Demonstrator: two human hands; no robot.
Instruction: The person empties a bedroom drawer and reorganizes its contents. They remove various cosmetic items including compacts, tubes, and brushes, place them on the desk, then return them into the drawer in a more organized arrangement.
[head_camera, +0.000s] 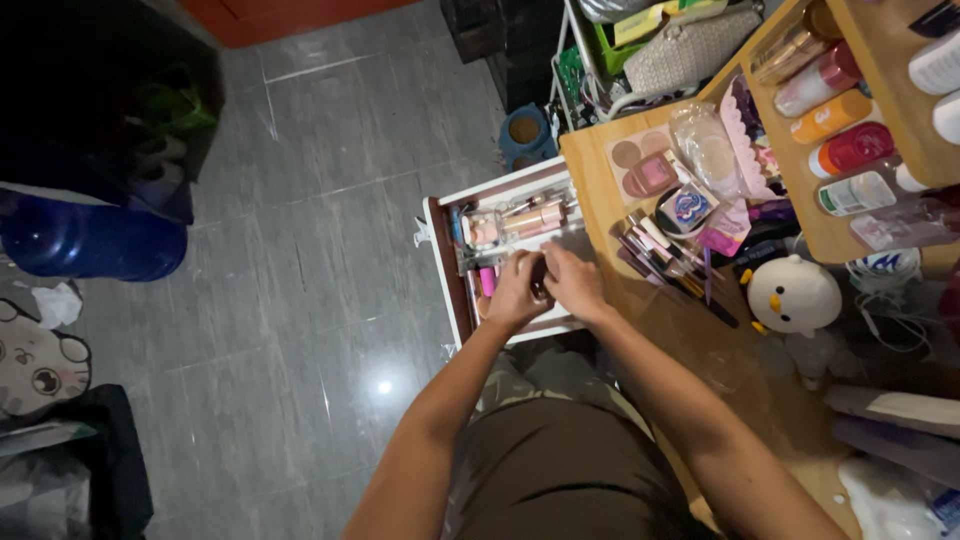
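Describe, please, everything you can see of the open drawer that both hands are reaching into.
The drawer is white with a dark reddish inside edge, pulled out beside the wooden table. It looks like painted wood or laminate. A clear organizer tray inside holds small pink and peach cosmetic tubes. The left hand and right hand meet over its near half, hiding what lies beneath them. A small handle seems to stick out at its far left end.
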